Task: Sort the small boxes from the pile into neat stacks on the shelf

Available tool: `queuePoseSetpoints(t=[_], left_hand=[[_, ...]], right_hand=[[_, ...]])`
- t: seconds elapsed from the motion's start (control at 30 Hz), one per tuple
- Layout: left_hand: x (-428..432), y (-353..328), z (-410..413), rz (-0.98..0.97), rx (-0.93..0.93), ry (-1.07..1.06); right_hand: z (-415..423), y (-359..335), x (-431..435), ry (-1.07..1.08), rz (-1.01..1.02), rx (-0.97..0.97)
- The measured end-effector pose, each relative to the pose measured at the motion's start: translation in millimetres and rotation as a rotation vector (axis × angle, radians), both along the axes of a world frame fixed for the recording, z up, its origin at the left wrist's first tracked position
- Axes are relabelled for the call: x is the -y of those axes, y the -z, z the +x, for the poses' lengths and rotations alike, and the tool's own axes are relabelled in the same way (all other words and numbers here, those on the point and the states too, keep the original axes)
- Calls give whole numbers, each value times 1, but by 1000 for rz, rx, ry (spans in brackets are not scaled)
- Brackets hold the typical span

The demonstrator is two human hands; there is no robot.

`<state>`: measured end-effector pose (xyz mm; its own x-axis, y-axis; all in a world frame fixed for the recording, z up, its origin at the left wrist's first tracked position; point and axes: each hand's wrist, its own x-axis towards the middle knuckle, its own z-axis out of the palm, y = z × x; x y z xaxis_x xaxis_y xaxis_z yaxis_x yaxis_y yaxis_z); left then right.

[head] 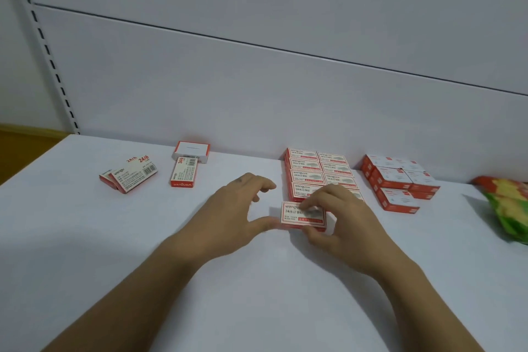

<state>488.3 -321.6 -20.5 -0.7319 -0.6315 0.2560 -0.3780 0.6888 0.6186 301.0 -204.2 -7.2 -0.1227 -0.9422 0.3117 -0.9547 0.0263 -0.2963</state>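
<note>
The right hand point(340, 217) grips a small red-and-white box point(291, 217) lying flat on the white shelf point(257, 294), fingers point(317, 200) curled over its top, thumb at its near edge. The left hand point(237, 208) is relaxed, its thumb touching the box's left end. The box sits just in front of a neat stack point(307, 171); loose boxes point(128, 174) lie well apart at left.

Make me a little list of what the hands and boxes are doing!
Held box: small red-and-white cardboard box, in front of the stacks
Right hand: grips that box, fingers on top
Left hand: thumb touches its left end
Stacks: two-column block of matching boxes; second block to its right
Loose boxes: back left of the white shelf
Far right: green-and-yellow plastic bag
</note>
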Motion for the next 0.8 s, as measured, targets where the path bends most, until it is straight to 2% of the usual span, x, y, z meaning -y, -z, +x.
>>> queuePoseSetpoints(t=[0.33, 0.8], left_hand=[[5, 4, 2, -9, 49, 20], [10, 5, 5, -20, 90, 9]], right_hand=[[-6, 10, 1, 111, 87, -134], [-4, 11, 4, 190, 73, -99]])
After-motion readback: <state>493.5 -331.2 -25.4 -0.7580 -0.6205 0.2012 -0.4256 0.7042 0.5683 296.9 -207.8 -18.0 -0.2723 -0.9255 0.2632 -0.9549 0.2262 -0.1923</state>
